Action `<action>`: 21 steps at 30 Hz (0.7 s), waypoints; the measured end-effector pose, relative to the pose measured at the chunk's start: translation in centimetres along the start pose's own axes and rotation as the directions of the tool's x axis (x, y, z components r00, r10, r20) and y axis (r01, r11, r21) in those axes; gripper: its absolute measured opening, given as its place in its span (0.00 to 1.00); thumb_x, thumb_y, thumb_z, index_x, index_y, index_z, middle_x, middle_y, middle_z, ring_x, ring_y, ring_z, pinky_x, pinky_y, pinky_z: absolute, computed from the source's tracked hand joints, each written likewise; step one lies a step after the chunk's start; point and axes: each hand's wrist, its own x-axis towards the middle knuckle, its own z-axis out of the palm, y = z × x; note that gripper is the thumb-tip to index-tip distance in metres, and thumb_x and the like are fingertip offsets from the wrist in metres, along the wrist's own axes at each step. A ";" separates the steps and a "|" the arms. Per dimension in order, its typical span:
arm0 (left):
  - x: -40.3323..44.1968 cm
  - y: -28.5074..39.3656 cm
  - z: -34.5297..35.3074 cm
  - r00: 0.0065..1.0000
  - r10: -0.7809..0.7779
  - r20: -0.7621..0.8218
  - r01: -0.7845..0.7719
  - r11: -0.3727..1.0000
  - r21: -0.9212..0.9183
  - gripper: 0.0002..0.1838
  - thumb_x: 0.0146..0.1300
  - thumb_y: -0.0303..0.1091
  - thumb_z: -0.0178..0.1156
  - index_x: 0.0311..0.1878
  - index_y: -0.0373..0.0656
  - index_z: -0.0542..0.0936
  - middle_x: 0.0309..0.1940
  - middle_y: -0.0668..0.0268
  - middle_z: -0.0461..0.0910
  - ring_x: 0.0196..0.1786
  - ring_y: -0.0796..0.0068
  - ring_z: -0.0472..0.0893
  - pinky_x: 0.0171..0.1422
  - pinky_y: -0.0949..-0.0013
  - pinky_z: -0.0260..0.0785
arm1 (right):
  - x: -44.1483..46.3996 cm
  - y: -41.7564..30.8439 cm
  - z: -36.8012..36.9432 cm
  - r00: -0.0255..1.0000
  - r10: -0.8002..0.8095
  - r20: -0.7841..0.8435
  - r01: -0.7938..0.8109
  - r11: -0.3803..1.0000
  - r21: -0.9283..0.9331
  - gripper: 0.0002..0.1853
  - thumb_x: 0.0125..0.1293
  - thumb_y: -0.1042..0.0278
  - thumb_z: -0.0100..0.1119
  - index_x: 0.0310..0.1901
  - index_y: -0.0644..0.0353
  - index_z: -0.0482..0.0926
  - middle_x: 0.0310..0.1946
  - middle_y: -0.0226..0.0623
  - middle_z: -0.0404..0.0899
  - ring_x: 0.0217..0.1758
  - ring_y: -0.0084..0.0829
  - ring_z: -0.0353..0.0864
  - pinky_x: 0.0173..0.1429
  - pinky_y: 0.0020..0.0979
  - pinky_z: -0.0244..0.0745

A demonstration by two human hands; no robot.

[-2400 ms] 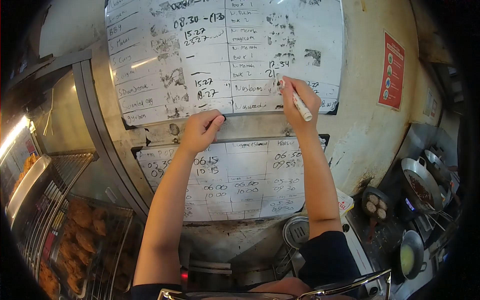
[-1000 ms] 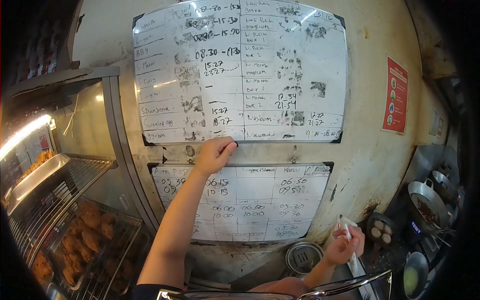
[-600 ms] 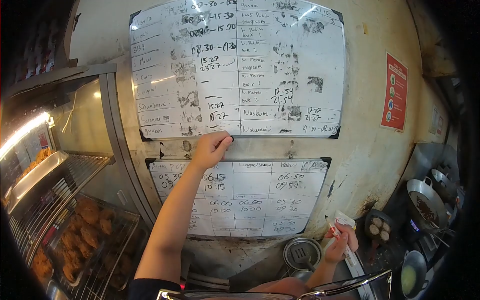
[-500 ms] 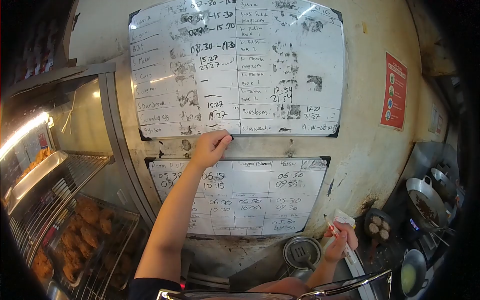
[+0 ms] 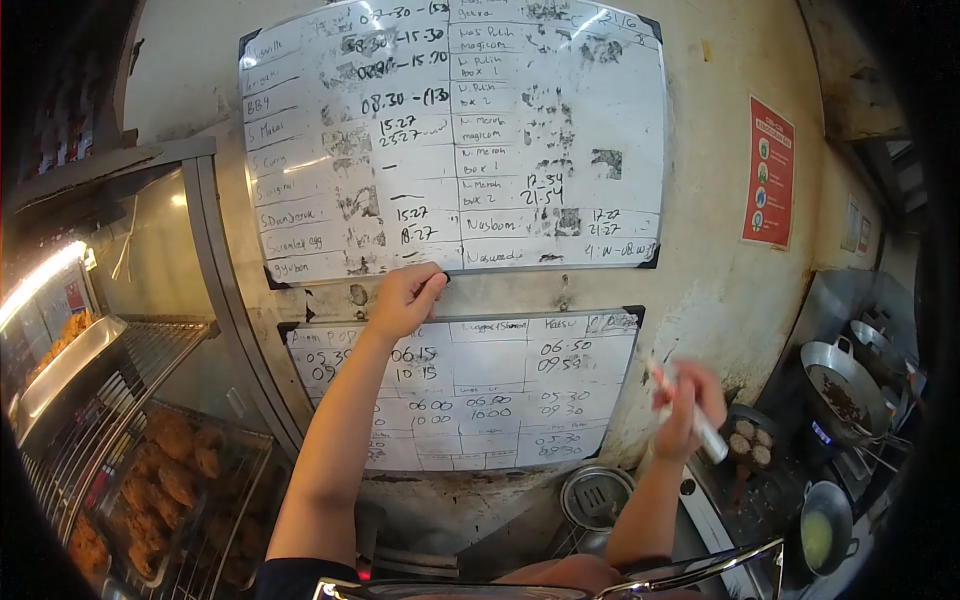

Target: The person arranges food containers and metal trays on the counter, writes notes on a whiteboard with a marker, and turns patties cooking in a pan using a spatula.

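Note:
My left hand [image 5: 410,298] is closed at the lower edge of the upper whiteboard [image 5: 610,100]. A small dark bit shows by its thumb, too little to name. My right hand [image 5: 688,405], smeared by motion, grips a white marker [image 5: 708,436] with red on it, to the right of the lower whiteboard [image 5: 480,430]. The marker slants, one end up toward the board and the other down right. Both boards carry handwritten times in black, and the upper one has dark smudges.
Fried chicken [image 5: 165,470] lies on racks in a lit cabinet at left. At right are a wok [image 5: 845,390], a pan with round patties [image 5: 750,440] and a pan of yellowish liquid [image 5: 820,535]. A slotted turner [image 5: 597,497] rests below. A red poster [image 5: 768,170] hangs on the wall.
My right hand has risen with the marker, moving up from beside the counter toward the lower whiteboard's right side. The left hand stays at the upper board's edge. The view has shifted slightly.

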 end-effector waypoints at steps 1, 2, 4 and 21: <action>0.0 -0.2 0.0 1.000 0.001 -0.002 -0.001 1.000 -0.006 0.15 0.65 0.34 0.50 0.23 0.37 0.70 0.13 0.70 0.66 0.15 0.83 0.70 0.20 0.76 0.60 | 2.1 0.0 1.2 0.999 -0.039 0.016 0.038 0.996 0.080 0.11 0.62 0.69 0.49 0.36 0.70 0.76 0.28 0.37 0.76 0.21 0.21 0.72 0.23 0.21 0.66; 0.0 -0.3 0.0 1.000 0.001 -0.005 -0.002 1.000 -0.012 0.15 0.65 0.34 0.50 0.23 0.37 0.70 0.13 0.70 0.66 0.15 0.83 0.69 0.20 0.76 0.60 | 4.2 0.0 2.4 0.996 -0.080 0.029 0.074 0.984 0.159 0.09 0.62 0.72 0.51 0.37 0.69 0.76 0.29 0.37 0.76 0.23 0.19 0.73 0.25 0.21 0.68; 0.0 -0.2 0.0 1.000 0.002 -0.010 -0.003 1.000 -0.021 0.15 0.65 0.34 0.51 0.23 0.37 0.70 0.13 0.70 0.66 0.15 0.83 0.69 0.20 0.76 0.60 | 9.0 -0.6 5.3 0.986 -0.158 0.059 0.152 0.984 0.096 0.09 0.61 0.72 0.56 0.39 0.68 0.77 0.29 0.36 0.77 0.29 0.20 0.75 0.32 0.19 0.70; 0.0 -0.6 0.0 1.000 0.009 -0.021 -0.008 1.000 0.017 0.14 0.64 0.34 0.52 0.24 0.38 0.71 0.13 0.69 0.65 0.14 0.80 0.70 0.20 0.74 0.59 | 26.3 1.9 18.0 0.973 -0.139 0.182 0.112 0.983 0.148 0.16 0.57 0.60 0.63 0.41 0.63 0.80 0.30 0.35 0.81 0.32 0.21 0.80 0.36 0.21 0.73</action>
